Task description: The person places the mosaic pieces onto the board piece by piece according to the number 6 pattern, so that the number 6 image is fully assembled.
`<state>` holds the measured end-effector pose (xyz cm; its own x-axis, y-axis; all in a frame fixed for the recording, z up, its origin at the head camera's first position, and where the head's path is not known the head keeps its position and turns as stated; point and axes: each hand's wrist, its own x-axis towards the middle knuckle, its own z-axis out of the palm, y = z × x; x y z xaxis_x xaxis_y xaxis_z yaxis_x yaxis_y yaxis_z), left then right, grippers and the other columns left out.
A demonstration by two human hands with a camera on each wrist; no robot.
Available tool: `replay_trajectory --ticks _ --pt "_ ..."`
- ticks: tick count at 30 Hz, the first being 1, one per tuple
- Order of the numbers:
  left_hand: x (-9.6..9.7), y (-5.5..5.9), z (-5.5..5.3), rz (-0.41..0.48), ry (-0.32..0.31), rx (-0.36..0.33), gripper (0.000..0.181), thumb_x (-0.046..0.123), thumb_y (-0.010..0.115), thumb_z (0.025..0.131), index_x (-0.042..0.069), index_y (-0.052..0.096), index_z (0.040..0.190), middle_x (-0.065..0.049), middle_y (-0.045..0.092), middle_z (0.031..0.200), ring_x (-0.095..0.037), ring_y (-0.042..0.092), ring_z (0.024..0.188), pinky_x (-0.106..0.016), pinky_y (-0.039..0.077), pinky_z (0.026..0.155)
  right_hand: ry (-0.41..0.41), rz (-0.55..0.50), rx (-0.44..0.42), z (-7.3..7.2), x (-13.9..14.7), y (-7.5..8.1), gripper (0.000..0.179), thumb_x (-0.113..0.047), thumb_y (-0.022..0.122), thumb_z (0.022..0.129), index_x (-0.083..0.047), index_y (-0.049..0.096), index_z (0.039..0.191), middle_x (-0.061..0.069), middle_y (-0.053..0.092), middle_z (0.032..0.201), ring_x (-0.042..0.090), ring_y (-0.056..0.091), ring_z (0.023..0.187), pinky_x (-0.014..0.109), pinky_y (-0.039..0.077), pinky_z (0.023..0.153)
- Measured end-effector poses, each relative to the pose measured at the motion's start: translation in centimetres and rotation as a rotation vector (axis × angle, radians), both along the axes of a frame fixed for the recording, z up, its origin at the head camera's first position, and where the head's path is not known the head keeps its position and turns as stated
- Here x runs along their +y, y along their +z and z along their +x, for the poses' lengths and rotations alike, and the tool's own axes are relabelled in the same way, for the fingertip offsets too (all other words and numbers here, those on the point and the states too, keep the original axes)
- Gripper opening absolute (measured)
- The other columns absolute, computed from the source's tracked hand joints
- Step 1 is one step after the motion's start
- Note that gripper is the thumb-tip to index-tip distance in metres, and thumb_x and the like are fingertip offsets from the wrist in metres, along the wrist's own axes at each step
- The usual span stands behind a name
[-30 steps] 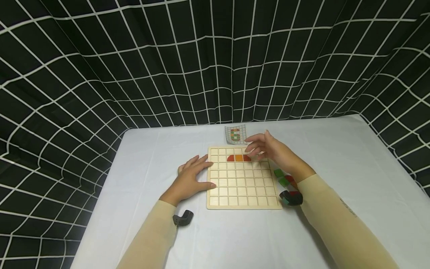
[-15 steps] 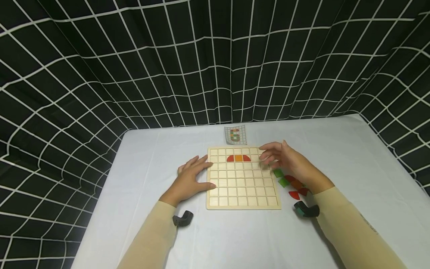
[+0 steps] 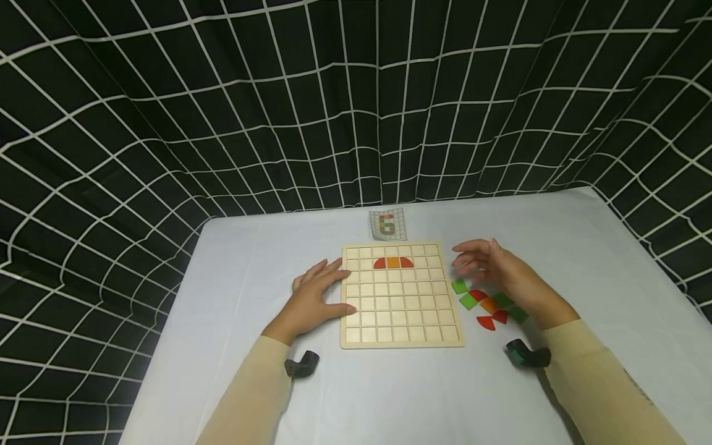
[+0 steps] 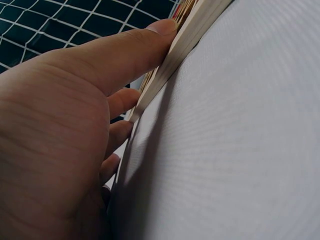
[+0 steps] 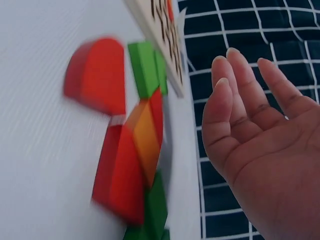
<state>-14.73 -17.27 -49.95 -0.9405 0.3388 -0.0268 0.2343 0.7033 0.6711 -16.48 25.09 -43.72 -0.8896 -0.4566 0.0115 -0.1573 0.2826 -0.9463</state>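
A square wooden grid board (image 3: 398,303) lies flat on the table. Two red quarter-round blocks (image 3: 379,263) flank an orange square block (image 3: 393,262) in one of its upper rows. My left hand (image 3: 314,299) rests at the board's left edge, thumb and fingertips touching the rim; the left wrist view shows the thumb (image 4: 125,52) on top of that edge. Off the board's right side, my right hand (image 3: 495,267) hovers with loosely bent fingers and nothing in them. Below it lie loose blocks: green squares (image 3: 468,301), red quarter-rounds (image 3: 486,322) and an orange one (image 3: 489,305).
A small printed pattern card (image 3: 387,224) with a coloured figure on a grid lies behind the board. White cloth covers the table (image 3: 267,247). Dark curtains (image 3: 334,111) with white grid lines stand around its back and sides.
My right hand has moved right, from over the board's upper right to above the loose blocks, uncovering the right red block and more loose ones. The left hand has stayed in place.
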Motion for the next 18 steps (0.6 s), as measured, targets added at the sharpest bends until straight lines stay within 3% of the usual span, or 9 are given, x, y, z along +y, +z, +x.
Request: replay_trajectory --ticks 9,18 --pt "-0.1 0.1 0.1 -0.003 0.002 0.003 0.08 0.047 0.094 0.086 0.024 0.062 0.156 0.007 0.033 0.175 -0.022 0.014 0.164 -0.055 0.01 0.123 -0.06 0.061 0.013 0.2 2.0 -1.0 0.063 -0.041 0.025 0.12 0.006 0.052 0.151 0.023 0.065 0.132 0.041 0.061 0.116 0.036 0.057 0.093" --pt "0.1 0.2 0.1 -0.007 0.005 -0.009 0.079 0.046 0.093 0.087 0.024 0.061 0.156 0.007 0.033 0.175 -0.021 0.013 0.164 -0.054 0.01 0.123 -0.123 0.14 -0.008 0.6 4.1 -2.5 0.051 -0.035 0.041 0.12 0.004 0.058 0.147 0.022 0.068 0.134 0.033 0.066 0.115 0.025 0.055 0.094"
